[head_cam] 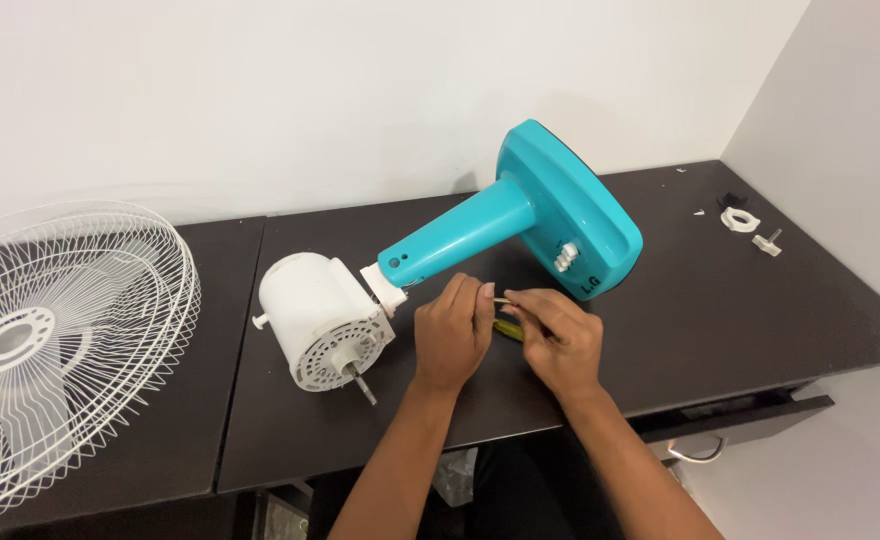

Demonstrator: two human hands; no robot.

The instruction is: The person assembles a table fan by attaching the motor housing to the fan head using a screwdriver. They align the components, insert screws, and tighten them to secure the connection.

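Item: slim yellow-green-handled screwdriver [508, 328], on the dark desk [760, 300] beside the teal fan stand [520, 225]. My left hand [452, 335] and right hand [560, 340] pinch it closed. Probably light, stiff; I'd grip the handle.

- My hands cover most of the screwdriver [507, 328]; I see only bits of it.
- The fan guard [60, 340] runs off the left edge.
- The small parts [740, 219] far right are too tiny to identify.

The teal fan stand [520, 215] is blocking passage at twelve o'clock of the hands; the white motor housing [320, 320] is crowding nine o'clock; bare desk [740, 310] is lying open at three o'clock.
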